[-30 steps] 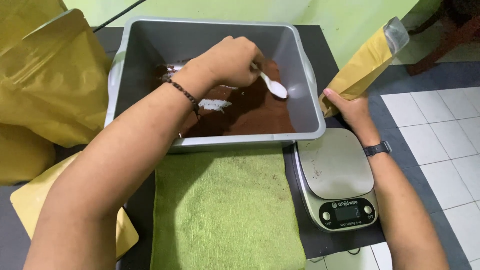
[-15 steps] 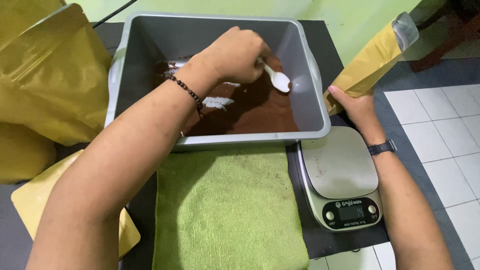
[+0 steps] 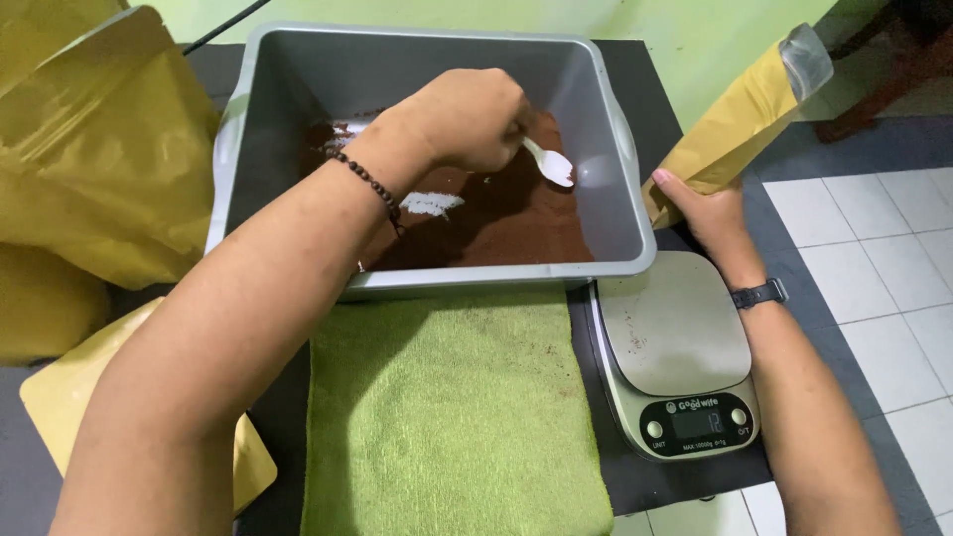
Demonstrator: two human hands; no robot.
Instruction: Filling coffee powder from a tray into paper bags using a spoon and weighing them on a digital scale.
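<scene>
My left hand [image 3: 467, 119] reaches into a grey plastic tub [image 3: 625, 228] and grips a white plastic spoon [image 3: 552, 165]. The spoon's bowl hangs just above the brown powder [image 3: 506, 218] that covers the tub's bottom. My right hand [image 3: 707, 210] holds the lower end of a yellow stand-up pouch [image 3: 735, 119], which is tilted with its open silver-lined top pointing up and right, just outside the tub's right wall.
A steel digital kitchen scale [image 3: 677, 347] sits below the pouch, its platform bare. A green towel [image 3: 452, 417] lies in front of the tub on a dark mat. More yellow pouches [image 3: 99, 149] pile at the left. White floor tiles [image 3: 874, 248] lie to the right.
The left hand has shifted slightly inside the tub, the spoon lifting a little and then dipping toward the powder. The pouch has been raised and pulled slightly right.
</scene>
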